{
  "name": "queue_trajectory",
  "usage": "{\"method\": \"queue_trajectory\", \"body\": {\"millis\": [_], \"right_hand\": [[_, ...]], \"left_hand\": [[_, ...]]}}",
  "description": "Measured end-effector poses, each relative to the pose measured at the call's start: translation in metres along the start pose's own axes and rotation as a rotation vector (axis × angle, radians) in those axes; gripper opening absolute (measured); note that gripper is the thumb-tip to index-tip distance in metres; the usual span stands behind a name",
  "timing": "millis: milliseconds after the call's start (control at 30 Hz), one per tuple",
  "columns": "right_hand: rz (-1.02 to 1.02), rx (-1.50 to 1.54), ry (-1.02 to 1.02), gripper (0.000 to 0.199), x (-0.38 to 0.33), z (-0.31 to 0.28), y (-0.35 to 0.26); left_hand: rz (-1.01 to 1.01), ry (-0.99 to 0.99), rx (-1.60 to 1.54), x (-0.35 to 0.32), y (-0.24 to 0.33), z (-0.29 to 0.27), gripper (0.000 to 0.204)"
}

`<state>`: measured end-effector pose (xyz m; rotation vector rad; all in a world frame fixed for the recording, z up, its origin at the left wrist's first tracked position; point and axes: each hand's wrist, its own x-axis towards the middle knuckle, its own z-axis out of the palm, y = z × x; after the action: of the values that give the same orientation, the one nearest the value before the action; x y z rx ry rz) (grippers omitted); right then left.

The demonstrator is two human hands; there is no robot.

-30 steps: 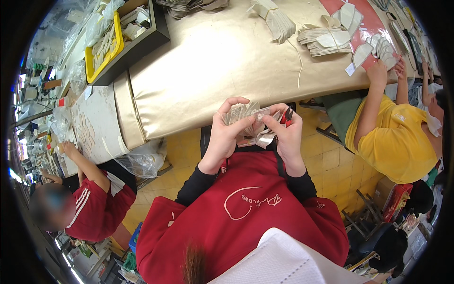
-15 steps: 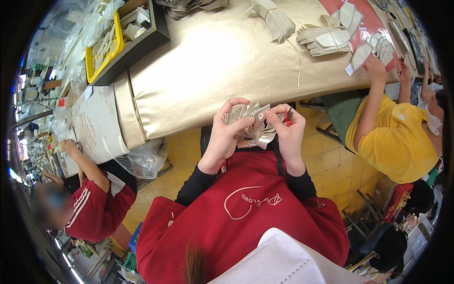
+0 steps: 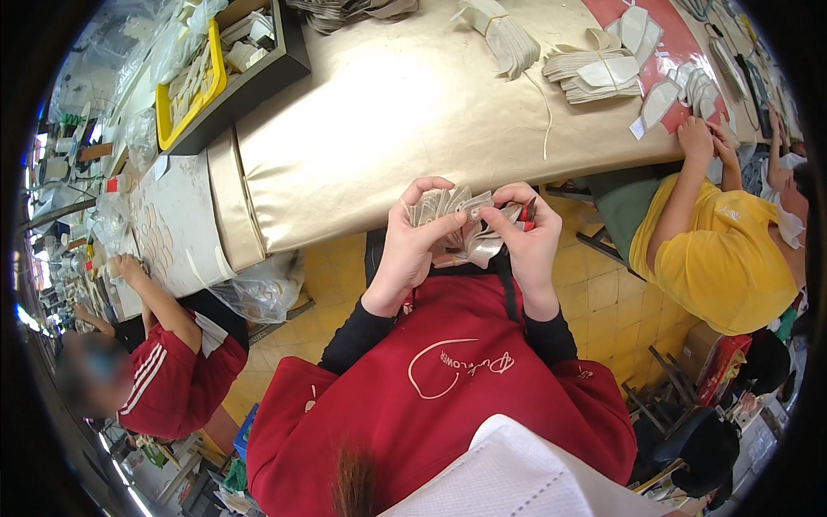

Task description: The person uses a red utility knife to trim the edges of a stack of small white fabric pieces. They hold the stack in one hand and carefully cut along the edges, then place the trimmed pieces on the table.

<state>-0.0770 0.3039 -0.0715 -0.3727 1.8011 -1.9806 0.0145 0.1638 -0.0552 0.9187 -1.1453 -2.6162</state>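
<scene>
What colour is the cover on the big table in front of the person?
The table cover is a shiny tan, almost gold, plain with no pattern. It shows best in the head view.

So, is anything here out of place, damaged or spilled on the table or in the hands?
Nothing stands out. The left hand and right hand hold a fanned stack of pale flat pieces between them, and the right one also holds a red tool. Bundles of similar pieces lie on the tan table.
</scene>
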Motion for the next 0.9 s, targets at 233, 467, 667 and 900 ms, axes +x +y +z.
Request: {"method": "queue_trajectory", "body": {"millis": [233,467,667,900], "right_hand": [[-0.053,0.167,-0.023,0.011,0.002,-0.001,0.008],[0.096,0.396,0.073,0.016,-0.002,-0.002,0.014],[0.253,0.432,-0.069,0.019,0.0,-0.006,0.01],[0.287,0.352,-0.057,0.014,0.003,-0.005,0.011]], "left_hand": [[-0.012,-0.021,-0.006,0.001,-0.001,-0.002,0.039],[0.017,0.005,-0.073,0.006,0.003,-0.006,0.04],[-0.029,-0.02,0.032,0.006,0.0,-0.007,0.04],[0.011,-0.192,0.061,0.008,-0.006,-0.013,0.063]]}}
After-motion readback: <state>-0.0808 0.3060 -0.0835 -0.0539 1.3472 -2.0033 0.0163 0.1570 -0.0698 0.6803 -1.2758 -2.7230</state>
